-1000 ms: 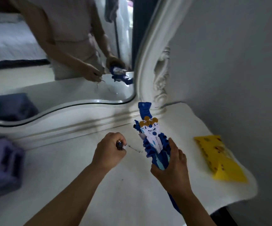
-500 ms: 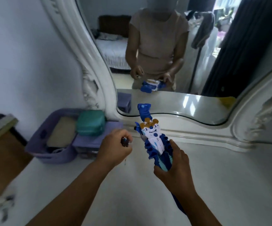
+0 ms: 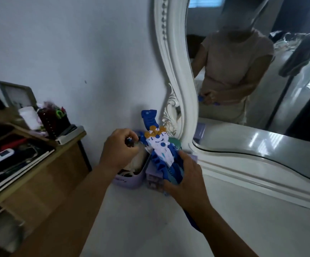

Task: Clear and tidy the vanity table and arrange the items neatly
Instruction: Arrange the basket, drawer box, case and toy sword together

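My right hand (image 3: 184,176) grips a blue and white toy sword (image 3: 160,149) with a gold crest, its tip pointing up toward the wall. My left hand (image 3: 118,148) is closed on a small dark object (image 3: 130,141); I cannot tell what it is. Both hands hover over a lilac basket (image 3: 131,179) at the left end of the white vanity table (image 3: 243,210). Behind the toy a lilac drawer box (image 3: 155,178) and a teal case (image 3: 175,143) are partly hidden.
The white-framed mirror (image 3: 178,86) stands behind the table and reflects a person. Left of the table is a wooden desk (image 3: 44,173) with notebooks, a remote control, a white bottle (image 3: 28,116) and a dark pen holder (image 3: 53,121). A wall is directly ahead.
My view has swung left, from the table's right end to the left corner. Both hands, still holding the toy sword and the small object, have moved over the lilac basket.
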